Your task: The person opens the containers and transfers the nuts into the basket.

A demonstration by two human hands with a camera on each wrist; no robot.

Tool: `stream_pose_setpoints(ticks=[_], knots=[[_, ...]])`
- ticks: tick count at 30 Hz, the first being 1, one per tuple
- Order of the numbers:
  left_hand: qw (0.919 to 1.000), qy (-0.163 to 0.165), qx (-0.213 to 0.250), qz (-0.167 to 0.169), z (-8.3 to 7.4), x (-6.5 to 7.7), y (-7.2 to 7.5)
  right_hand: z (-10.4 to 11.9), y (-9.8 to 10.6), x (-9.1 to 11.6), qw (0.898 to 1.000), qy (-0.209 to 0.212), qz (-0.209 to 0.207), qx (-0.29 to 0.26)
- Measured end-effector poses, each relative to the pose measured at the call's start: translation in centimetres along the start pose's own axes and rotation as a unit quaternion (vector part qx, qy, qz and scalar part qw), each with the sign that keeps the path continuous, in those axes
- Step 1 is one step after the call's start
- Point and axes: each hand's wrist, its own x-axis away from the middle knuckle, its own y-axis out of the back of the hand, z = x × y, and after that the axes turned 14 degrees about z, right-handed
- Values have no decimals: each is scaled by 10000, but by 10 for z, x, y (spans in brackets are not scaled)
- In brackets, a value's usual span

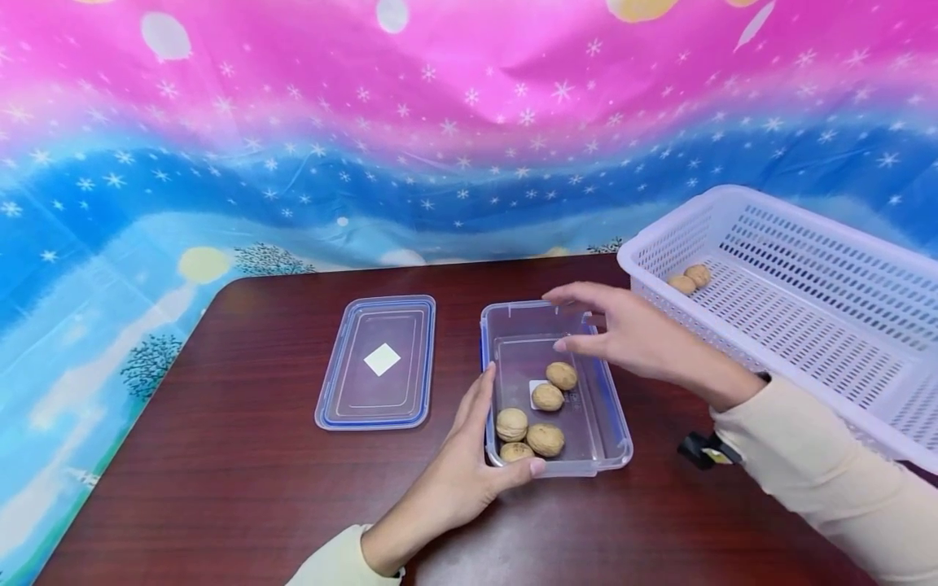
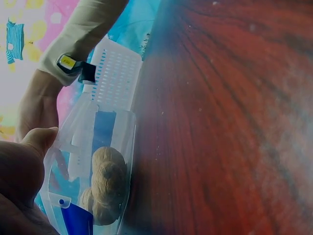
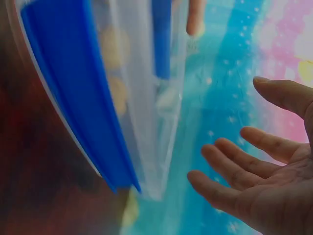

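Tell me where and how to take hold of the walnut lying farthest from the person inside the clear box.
Best pinch that walnut by its rounded sides, coming down from above and slightly from the far end. The clear box is open on top with walls all round, and the other walnuts inside lie on its near side.

A glossy red-brown wood-grain worktop [image 1: 220, 488], its far-left corner rounded, stands before a pink-and-blue printed sheet [image 1: 469, 122] scattered with white snowflakes. On the sheet's left, a round pale-yellow spot [image 1: 203, 265] sits beside a dark, branching bush print [image 1: 271, 259].
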Motion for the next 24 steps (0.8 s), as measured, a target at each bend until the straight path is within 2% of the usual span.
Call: stream_pose_setpoints(ticks=[10,19,24], knots=[[10000,-16,-62,37,1,-1,0,-9,-39,-1,9955,170,393,-841],[9999,-38,-96,21,2,0,0,-14,-55,-6,9919,384,845,-864],[9999,-20,-111,21,3,0,1,-16,-61,-9,9933,640,895,-364]])
